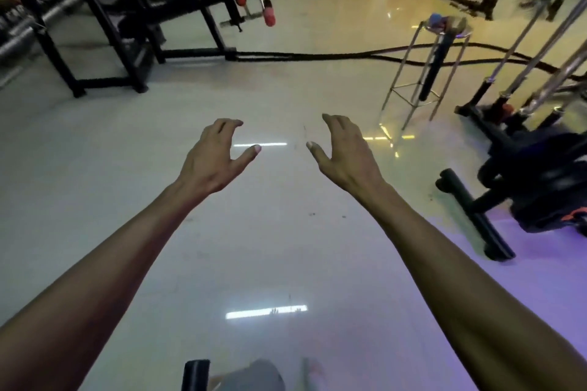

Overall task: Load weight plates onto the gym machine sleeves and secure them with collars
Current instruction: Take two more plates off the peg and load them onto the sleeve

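Both bare arms reach forward over the glossy floor point(270, 232). The left hand point(211, 157) and the right hand point(346, 152) hover side by side, palms turned toward each other, fingers loosely curled and spread wide, holding nothing. No weight plate can be made out clearly; the blurred rack point(47, 9) at 10 o'clock may hold some, but that cannot be told. A black machine frame point(178, 25) stands at 11 o'clock. A thick black rope point(317, 56) runs across the floor at 12 o'clock, past a metal stool point(422, 73) at 2 o'clock. Another dark machine point(524, 174) sits at 3 o'clock.
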The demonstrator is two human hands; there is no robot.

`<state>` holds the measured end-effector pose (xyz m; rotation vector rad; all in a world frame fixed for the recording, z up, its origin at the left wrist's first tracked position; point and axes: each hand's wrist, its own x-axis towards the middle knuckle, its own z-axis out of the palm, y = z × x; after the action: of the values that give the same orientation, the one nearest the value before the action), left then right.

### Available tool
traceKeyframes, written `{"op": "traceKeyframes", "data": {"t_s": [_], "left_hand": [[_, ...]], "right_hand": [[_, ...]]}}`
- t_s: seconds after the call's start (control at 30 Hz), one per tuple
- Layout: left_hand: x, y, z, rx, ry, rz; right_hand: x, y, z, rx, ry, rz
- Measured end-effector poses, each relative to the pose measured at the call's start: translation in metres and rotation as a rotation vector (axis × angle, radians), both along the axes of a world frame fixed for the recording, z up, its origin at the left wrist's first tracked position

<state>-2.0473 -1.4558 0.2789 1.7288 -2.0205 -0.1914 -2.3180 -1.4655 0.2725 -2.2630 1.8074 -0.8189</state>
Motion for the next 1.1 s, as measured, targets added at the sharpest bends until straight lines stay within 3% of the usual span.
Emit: {"op": "traceKeyframes", "data": {"t_s": [0.57,1.1], "left_hand": [[0.246,-0.398,-0.005,-0.008,0.02,0.402],[0.534,-0.663,0.02,-0.009,-0.017,0.799]], "right_hand": [[0.263,-0.49,0.013,-0.011,0.023,0.4],[0.612,-0.854,0.042,-0.024,0.007,0.839]]}}
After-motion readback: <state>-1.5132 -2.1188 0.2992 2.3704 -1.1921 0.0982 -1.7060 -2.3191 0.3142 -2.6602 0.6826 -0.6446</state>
